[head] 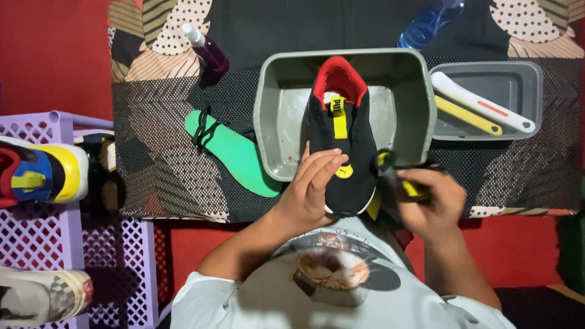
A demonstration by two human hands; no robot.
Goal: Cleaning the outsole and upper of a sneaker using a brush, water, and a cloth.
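A black sneaker (341, 131) with a red collar and yellow strap rests toe toward me over the near rim of a grey plastic basin (274, 91). My left hand (312, 186) grips the toe from the left side. To the right of the shoe, my right hand (431, 201) is closed on a black and yellow brush (396, 176), whose head sits beside the shoe's right edge, blurred.
A green insole (234, 152) with a black lace on it lies left of the basin. A smaller grey tray (524, 79) at right holds a white and a yellow brush. Two spray bottles (207, 52) stand behind. A purple crate (42, 201) with shoes is at left.
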